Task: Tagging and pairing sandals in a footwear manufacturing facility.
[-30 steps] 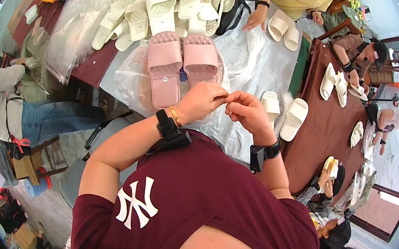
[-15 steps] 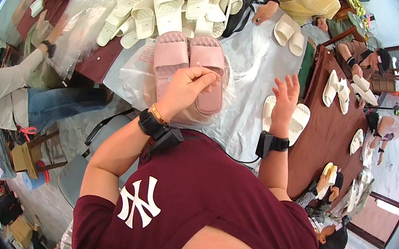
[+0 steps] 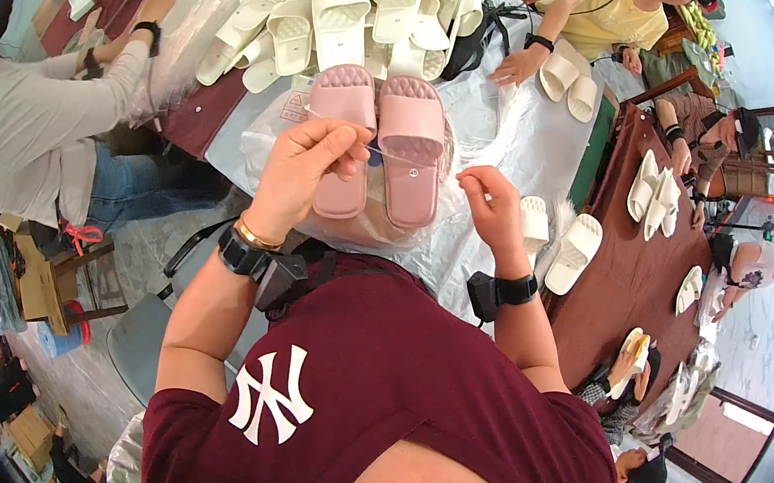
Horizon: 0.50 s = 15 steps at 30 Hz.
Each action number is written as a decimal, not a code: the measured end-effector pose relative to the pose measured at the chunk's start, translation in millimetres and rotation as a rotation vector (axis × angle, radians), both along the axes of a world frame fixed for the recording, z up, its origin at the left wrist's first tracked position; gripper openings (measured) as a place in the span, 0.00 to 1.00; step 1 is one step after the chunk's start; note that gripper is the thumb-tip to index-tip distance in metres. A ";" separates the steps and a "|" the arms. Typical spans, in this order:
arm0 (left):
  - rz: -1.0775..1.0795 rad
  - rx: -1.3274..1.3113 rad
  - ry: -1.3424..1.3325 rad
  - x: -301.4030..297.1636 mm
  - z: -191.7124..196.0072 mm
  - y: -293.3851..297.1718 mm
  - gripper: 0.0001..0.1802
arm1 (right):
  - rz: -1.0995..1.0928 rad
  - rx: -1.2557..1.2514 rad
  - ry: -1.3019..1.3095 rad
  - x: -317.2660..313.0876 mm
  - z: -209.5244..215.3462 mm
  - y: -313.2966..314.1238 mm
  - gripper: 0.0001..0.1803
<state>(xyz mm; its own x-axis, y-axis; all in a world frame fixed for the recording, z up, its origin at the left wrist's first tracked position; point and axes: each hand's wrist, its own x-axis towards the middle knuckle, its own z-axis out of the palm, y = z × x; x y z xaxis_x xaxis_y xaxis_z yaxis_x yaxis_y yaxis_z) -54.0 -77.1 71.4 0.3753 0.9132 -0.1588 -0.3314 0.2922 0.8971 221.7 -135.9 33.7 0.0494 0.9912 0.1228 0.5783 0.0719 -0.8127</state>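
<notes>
Two pink slippers (image 3: 412, 121) lie side by side, soles down, toes pointing away from me, on clear plastic at the table's near edge. Over the left slipper hovers my left hand (image 3: 307, 169), its thumb and fingers pinched on a thin pale strand (image 3: 392, 156). That strand runs across the gap toward the right slipper; its far end is too fine to follow. My right hand (image 3: 494, 211) is right of the slippers, thumb and forefinger pinched together. Whatever it grips is too small to make out.
White slippers (image 3: 340, 13) are heaped at the far side of the table. A co-worker in yellow (image 3: 615, 6) sits far right beside a cream pair (image 3: 567, 81). Another person in grey (image 3: 30, 132) handles plastic film at left. White slippers (image 3: 573, 254) lie right of my wrist.
My left hand has moved left off the right slipper, and the strand now shows. My right hand has come down and inward, its spread fingers closing to a pinch.
</notes>
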 end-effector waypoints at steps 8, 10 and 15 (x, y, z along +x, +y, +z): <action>-0.088 -0.142 0.286 -10.5 -54.0 0.5 0.15 | 0.332 0.217 -0.146 -24.2 18.7 -20.5 0.05; -0.169 -0.131 0.469 -10.4 -65.4 -2.2 0.16 | 0.422 0.167 -0.147 -29.0 10.0 -27.9 0.04; -0.247 -0.133 0.648 -15.4 -86.2 -3.6 0.19 | 0.652 0.005 -0.209 -37.2 -5.5 -43.9 0.04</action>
